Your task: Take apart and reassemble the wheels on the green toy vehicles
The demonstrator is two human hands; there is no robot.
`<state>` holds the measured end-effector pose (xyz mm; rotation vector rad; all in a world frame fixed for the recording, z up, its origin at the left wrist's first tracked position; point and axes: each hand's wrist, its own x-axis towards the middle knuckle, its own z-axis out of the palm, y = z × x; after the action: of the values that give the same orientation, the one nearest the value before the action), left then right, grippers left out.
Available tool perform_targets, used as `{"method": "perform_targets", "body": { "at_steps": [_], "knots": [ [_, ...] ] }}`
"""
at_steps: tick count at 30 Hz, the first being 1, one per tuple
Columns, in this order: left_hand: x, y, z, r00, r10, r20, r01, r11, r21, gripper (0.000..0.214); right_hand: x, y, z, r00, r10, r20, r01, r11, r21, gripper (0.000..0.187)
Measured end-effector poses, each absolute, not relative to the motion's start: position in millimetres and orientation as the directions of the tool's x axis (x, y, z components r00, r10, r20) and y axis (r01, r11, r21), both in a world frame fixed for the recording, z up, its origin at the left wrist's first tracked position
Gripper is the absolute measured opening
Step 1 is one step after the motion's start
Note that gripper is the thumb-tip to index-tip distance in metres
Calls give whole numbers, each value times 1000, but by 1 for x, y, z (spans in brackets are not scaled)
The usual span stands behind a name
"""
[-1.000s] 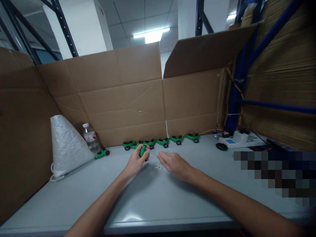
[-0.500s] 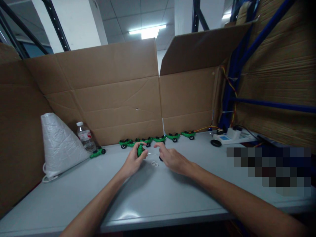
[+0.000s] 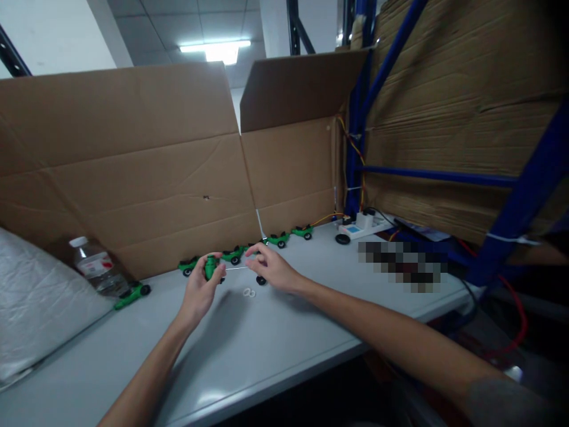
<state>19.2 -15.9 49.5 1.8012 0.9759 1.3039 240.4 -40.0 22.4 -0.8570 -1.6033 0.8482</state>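
My left hand (image 3: pixel 201 286) is closed around a green toy vehicle body (image 3: pixel 210 268), held above the table. From its right side a thin metal rod (image 3: pixel 236 268) runs across to the curled fingers of my right hand (image 3: pixel 276 268), which appear closed on its far end. Just beneath my right hand is a black wheel (image 3: pixel 261 280). Two small white rings (image 3: pixel 249 292) lie on the table between and below the hands. Behind them stand several green toy vehicles with black wheels, such as this one (image 3: pixel 278 239), along the cardboard.
A cardboard wall (image 3: pixel 178 172) closes off the back of the grey-white table (image 3: pixel 267 344). At left are a silvery bag (image 3: pixel 40 308), a water bottle (image 3: pixel 98 267) and another green toy (image 3: pixel 132 295). A white power strip (image 3: pixel 367 227) and a black wheel (image 3: pixel 342 239) sit at right, beside blue rack posts.
My view has swung to the right, so everything appears shifted left. The hands keep the toy body and rod between them, slightly farther apart; the black wheel under my right hand shows more.
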Motion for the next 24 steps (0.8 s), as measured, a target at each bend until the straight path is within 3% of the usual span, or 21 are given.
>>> {"method": "perform_targets", "body": {
  "at_steps": [5, 10, 12, 14, 16, 18, 21, 24],
  "knots": [
    [15, -13, 47, 162, 866, 472, 179, -497, 849, 50, 244, -37, 22, -230, 964, 134, -156, 100, -983, 42],
    [16, -16, 43, 234, 824, 517, 216, -562, 798, 43, 246, -39, 23, -324, 942, 84, -132, 43, -990, 48],
    [16, -16, 43, 251, 825, 506, 228, -559, 797, 42, 246, -39, 22, -315, 939, 138, -14, 141, -990, 46],
    [16, -15, 44, 257, 841, 476, 231, -532, 814, 43, 247, -39, 22, -269, 911, 312, 160, 362, -918, 42],
    [16, -14, 44, 263, 862, 434, 233, -493, 838, 45, 249, -42, 24, -252, 830, 498, 362, 558, -747, 35],
    [15, -12, 43, 281, 879, 384, 233, -451, 862, 47, 253, -45, 26, -292, 747, 598, 505, 651, -567, 24],
    [14, -9, 40, 315, 899, 305, 180, -372, 911, 49, 260, -48, 31, -368, 643, 672, 542, 736, -407, 16],
    [14, -8, 37, 320, 907, 274, 110, -323, 940, 50, 264, -49, 34, -380, 601, 703, 485, 777, -402, 10]
  ]
}}
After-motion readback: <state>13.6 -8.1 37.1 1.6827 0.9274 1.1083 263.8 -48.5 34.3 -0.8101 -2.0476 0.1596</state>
